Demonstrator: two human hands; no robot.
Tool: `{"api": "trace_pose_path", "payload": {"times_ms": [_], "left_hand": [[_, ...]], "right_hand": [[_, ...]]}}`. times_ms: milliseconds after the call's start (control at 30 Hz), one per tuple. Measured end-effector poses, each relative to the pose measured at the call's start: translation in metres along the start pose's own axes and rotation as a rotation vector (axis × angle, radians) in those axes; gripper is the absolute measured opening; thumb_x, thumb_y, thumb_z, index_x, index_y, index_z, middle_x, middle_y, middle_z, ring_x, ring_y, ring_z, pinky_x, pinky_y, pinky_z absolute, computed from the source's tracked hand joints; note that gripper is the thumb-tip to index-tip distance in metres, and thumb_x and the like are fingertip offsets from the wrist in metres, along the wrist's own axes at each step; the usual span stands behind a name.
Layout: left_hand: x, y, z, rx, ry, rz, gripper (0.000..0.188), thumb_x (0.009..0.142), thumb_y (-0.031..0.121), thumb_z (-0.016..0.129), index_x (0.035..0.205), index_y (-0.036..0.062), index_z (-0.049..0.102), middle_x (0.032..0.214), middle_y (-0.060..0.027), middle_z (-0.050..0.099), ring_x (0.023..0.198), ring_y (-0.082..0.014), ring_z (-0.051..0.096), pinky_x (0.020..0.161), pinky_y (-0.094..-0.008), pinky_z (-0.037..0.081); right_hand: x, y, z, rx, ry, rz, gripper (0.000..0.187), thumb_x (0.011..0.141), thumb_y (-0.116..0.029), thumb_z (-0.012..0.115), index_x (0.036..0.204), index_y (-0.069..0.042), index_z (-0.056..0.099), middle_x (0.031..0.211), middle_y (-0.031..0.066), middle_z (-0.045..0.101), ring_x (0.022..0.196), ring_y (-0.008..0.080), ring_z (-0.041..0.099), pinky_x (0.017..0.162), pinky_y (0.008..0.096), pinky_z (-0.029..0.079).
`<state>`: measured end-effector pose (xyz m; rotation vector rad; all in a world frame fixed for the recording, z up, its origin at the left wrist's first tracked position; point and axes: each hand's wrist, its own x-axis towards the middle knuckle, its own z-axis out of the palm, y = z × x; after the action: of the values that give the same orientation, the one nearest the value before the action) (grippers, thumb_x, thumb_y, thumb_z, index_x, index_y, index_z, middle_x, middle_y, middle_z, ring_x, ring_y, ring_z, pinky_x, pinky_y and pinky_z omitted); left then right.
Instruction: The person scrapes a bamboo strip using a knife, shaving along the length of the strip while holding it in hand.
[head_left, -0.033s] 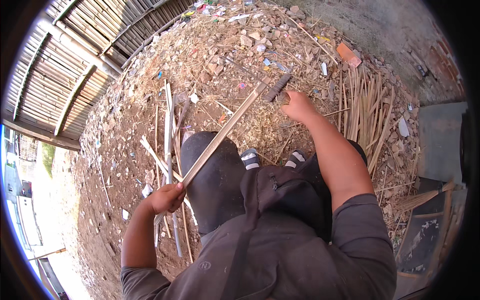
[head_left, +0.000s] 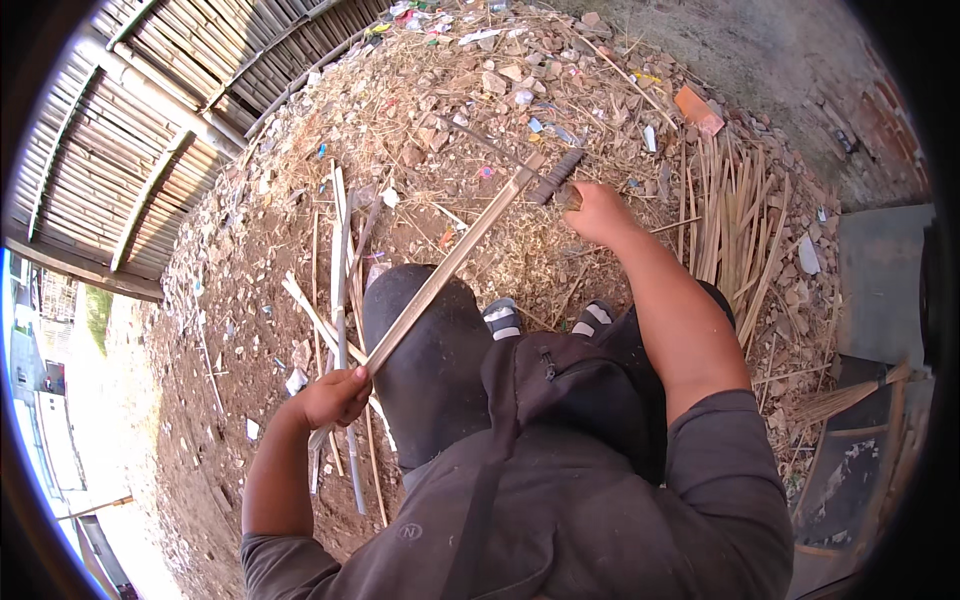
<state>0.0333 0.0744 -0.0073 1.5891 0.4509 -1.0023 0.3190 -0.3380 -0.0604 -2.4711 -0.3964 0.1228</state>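
Note:
My left hand point(head_left: 335, 397) grips the near end of a long split bamboo strip point(head_left: 450, 270), which slants up and away across my left knee. My right hand point(head_left: 598, 213) is closed around the brownish handle point(head_left: 572, 198) of a knife. Its thin dark blade point(head_left: 478, 136) reaches to the upper left and meets the strip's far end. Between that end and my right fist, a dark ribbed piece point(head_left: 557, 177) sits crosswise to the blade; what it is I cannot tell.
Several bamboo strips point(head_left: 338, 270) lie left of my left knee. A bundle of split strips point(head_left: 730, 210) rests at the right, near an orange brick piece point(head_left: 697, 108). Stones and litter cover the ground. A bamboo fence point(head_left: 150, 110) stands at the far left, a wall point(head_left: 760, 70) at the far right.

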Motion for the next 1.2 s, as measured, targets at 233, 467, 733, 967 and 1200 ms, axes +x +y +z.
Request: {"api": "trace_pose_path", "payload": {"times_ms": [233,467,733,967,1200], "left_hand": [[0.006,-0.017,0.003,0.011,-0.041,0.132,0.054,0.106,0.055,0.032,0.076,0.0122,0.044,0.056,0.0025,0.036,0.046,-0.0111,0.034,0.044,-0.0273,0.030],[-0.010,-0.011,0.028,0.178,0.188,0.066,0.057,0.107,0.054,0.033,0.076,0.0085,0.048,0.062,0.0020,0.046,0.055,-0.0125,0.043,0.052,-0.0301,0.039],[-0.014,-0.008,0.086,0.714,0.803,0.264,0.042,0.105,0.038,0.044,0.086,0.0014,0.054,0.070,-0.0230,0.061,0.070,-0.0451,0.062,0.065,-0.0523,0.046],[-0.009,-0.010,0.092,0.816,0.921,0.279,0.034,0.104,0.034,0.047,0.089,0.0042,0.053,0.070,-0.0262,0.062,0.070,-0.0503,0.062,0.062,-0.0592,0.046],[-0.004,-0.013,0.086,0.856,0.919,0.329,0.030,0.102,0.031,0.050,0.089,0.0043,0.052,0.068,-0.0259,0.062,0.068,-0.0500,0.062,0.060,-0.0582,0.046]], "right_hand": [[-0.017,-0.034,0.007,-0.136,-0.102,-0.275,0.034,0.075,-0.021,0.069,0.107,-0.011,0.069,0.085,0.0213,0.069,0.084,0.0401,0.067,0.075,0.0497,0.054],[-0.013,-0.029,0.002,0.092,-0.017,-0.065,0.028,0.076,-0.023,0.070,0.099,-0.007,0.068,0.089,0.0193,0.070,0.086,0.0394,0.067,0.075,0.0469,0.054],[-0.026,-0.051,-0.009,-0.087,-0.168,-0.302,0.026,0.072,-0.022,0.070,0.095,-0.009,0.067,0.077,0.0199,0.067,0.078,0.0407,0.066,0.070,0.0494,0.052],[-0.035,-0.069,-0.008,-0.214,-0.168,-0.384,0.028,0.073,-0.022,0.070,0.094,-0.004,0.068,0.080,0.0195,0.068,0.078,0.0385,0.067,0.071,0.0464,0.053],[-0.014,-0.042,-0.008,0.066,-0.128,-0.124,0.026,0.076,-0.018,0.065,0.099,-0.006,0.068,0.087,0.0194,0.070,0.086,0.0383,0.068,0.077,0.0465,0.054]]}}
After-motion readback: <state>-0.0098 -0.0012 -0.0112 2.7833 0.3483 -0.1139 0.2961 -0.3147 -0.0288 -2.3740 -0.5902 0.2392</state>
